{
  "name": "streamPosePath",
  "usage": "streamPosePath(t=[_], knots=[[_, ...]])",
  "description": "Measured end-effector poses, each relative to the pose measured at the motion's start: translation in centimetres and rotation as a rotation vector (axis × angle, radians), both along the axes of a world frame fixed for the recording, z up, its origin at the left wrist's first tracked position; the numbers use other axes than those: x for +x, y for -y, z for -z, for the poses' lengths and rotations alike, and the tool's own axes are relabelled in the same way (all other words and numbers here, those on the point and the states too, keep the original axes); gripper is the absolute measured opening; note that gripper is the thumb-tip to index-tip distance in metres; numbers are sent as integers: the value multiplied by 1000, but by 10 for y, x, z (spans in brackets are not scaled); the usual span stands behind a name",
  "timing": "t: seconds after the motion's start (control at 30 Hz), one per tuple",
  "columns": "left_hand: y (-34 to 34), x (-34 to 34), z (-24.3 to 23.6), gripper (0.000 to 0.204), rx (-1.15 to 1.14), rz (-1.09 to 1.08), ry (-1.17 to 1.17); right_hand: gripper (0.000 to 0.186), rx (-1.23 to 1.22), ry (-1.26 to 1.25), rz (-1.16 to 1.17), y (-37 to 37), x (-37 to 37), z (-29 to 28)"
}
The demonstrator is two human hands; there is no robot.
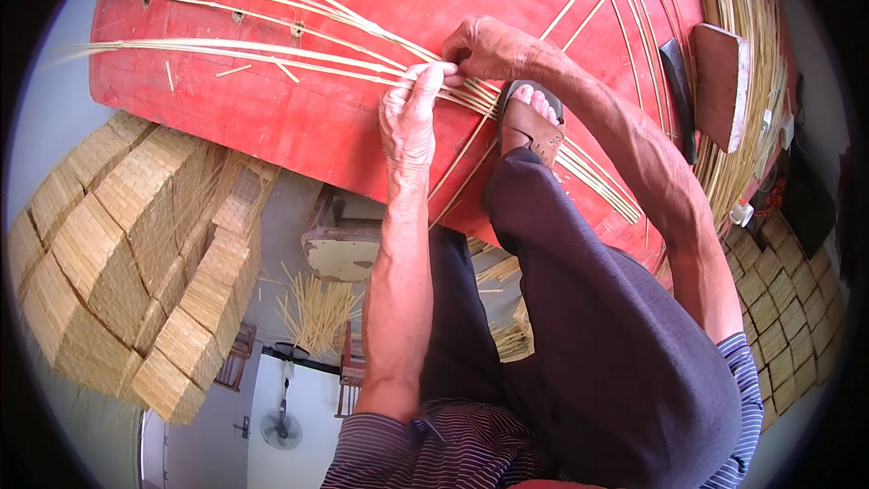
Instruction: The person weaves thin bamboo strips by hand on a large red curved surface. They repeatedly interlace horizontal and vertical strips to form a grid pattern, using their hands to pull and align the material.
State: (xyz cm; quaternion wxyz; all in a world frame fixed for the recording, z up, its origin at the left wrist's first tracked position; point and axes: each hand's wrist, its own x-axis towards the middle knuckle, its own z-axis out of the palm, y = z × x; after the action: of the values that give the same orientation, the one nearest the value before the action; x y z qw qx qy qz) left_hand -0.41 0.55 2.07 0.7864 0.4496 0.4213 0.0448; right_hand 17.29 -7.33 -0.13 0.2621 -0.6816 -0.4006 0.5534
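Note:
Several long thin bamboo strips [272,50] lie fanned across a red wooden board [272,118]. My left hand [409,118] presses down on the strips where they cross, fingers closed over them. My right hand [493,47] pinches the same strips just beyond the left hand's fingertips. My right foot in a brown sandal [529,122] rests on the strips at the board's near edge, holding them down. My dark trouser leg [588,308] fills the lower middle.
A stack of woven bamboo mats [136,254] leans at the left. More woven squares [787,299] lie at the right. A knife with a dark blade [679,91] and a wooden block [721,81] sit on the board's right side beside coiled strips [742,9]. Loose offcuts [317,312] lie below.

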Motion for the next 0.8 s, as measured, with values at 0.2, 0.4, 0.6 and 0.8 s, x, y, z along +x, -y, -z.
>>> streamPosePath(t=[0.2,0.4,0.6,0.8], knots=[[3,-7,7,25,-86,-36,4,14,-21,-32,22,5,4,-2],[5,-5,2,26,-48,-41,-8,11,0,-111,78,13,5,3],[9,-5,12,37,106,-10,14,12,25,-192,95,19,10,0],[8,-3,11,53,-34,-150,14,13,131,-93,81,20,5,7]])
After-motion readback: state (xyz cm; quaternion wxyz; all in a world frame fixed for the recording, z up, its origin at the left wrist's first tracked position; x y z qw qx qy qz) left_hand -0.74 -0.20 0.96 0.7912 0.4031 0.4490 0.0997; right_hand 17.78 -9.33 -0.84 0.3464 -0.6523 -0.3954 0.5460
